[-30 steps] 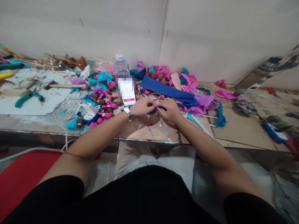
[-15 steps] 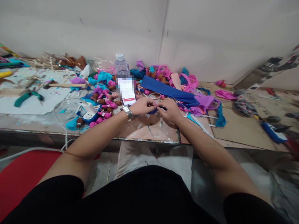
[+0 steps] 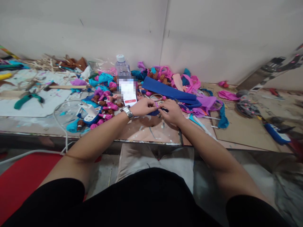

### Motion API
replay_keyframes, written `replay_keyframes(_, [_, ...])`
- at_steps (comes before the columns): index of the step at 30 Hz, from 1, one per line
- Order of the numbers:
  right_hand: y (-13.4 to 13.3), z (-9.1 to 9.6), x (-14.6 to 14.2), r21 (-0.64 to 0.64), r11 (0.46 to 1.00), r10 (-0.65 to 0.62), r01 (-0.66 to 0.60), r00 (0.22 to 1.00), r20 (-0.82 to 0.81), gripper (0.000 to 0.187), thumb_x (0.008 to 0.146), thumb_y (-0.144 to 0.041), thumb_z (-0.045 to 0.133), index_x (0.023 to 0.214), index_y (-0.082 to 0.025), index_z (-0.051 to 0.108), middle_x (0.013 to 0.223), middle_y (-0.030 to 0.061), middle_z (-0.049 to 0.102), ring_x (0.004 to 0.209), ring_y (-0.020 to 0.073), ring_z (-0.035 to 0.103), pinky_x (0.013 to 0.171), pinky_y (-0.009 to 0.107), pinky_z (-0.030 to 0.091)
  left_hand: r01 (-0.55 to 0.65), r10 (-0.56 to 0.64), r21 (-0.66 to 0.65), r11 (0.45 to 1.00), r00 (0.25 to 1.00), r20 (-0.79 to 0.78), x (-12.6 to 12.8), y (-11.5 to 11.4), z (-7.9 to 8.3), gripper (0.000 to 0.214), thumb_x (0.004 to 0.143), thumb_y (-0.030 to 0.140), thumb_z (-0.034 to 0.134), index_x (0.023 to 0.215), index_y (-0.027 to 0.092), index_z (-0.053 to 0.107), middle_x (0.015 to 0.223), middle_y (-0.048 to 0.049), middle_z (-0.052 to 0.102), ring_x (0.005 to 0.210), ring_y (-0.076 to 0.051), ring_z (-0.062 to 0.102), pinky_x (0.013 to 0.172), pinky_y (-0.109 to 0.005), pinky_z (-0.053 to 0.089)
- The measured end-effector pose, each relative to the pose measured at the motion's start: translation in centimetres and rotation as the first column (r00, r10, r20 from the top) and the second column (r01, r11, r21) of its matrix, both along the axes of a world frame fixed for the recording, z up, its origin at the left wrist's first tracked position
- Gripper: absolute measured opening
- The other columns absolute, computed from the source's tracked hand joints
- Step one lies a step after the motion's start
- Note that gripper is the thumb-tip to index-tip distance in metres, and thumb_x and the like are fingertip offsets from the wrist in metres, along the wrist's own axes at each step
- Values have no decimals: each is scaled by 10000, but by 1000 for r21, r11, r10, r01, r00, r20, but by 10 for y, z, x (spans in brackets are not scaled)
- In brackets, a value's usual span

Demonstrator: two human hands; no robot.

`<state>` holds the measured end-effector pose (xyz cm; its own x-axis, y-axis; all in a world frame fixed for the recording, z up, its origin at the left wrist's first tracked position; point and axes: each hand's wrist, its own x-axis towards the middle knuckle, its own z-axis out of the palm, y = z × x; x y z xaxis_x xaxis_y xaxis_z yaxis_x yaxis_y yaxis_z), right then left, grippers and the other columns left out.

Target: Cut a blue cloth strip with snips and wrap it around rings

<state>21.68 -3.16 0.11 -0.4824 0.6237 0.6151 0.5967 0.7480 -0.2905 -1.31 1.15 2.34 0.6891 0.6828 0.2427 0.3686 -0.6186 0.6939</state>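
My left hand (image 3: 144,107), with a metal watch (image 3: 128,112) on its wrist, is closed in a pinch near the table's front edge. My right hand (image 3: 172,112) meets it fingertip to fingertip, also pinching. Between them is a small piece of dark blue fabric (image 3: 155,113) with a bit of purple at the fingertips. Something dark shows under the right fingers; its kind is unclear. Just behind the hands lie a pale ring-shaped band (image 3: 156,97) and a long folded blue cloth strip (image 3: 169,90).
A lit phone (image 3: 130,90) leans before a clear bottle (image 3: 123,67). Pink, turquoise and brown fabric bundles (image 3: 110,105) spread around a power strip (image 3: 91,119). Green-handled pliers (image 3: 27,100) and a hammer (image 3: 68,86) lie left; cardboard (image 3: 241,132) lies right. A red seat (image 3: 28,176) stands below left.
Both hands stay together in nearly the same place, with only a slight shift of the fingers. The whole view has shifted very slightly.
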Motion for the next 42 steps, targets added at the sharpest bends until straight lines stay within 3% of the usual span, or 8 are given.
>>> replay_keyframes(16, [-1,0,0,-91,996,-26,21,999,-48,118,958,-294,636,917,-217,716,951,79,772,961,282,646,914,429,455,-39,57,263,964,996,-61,5,-14,2,242,949,346,612,902,157,755,803,-54,766,682,-166,659,659,-286,409])
replay_keyframes(42, [3,-4,2,-174,985,-10,13,1000,15,67,936,-245,568,881,-231,605,943,90,705,955,290,577,896,437,439,12,12,345,938,998,-68,8,-12,-8,260,1028,361,563,932,191,735,896,-62,772,792,-201,659,749,-323,425])
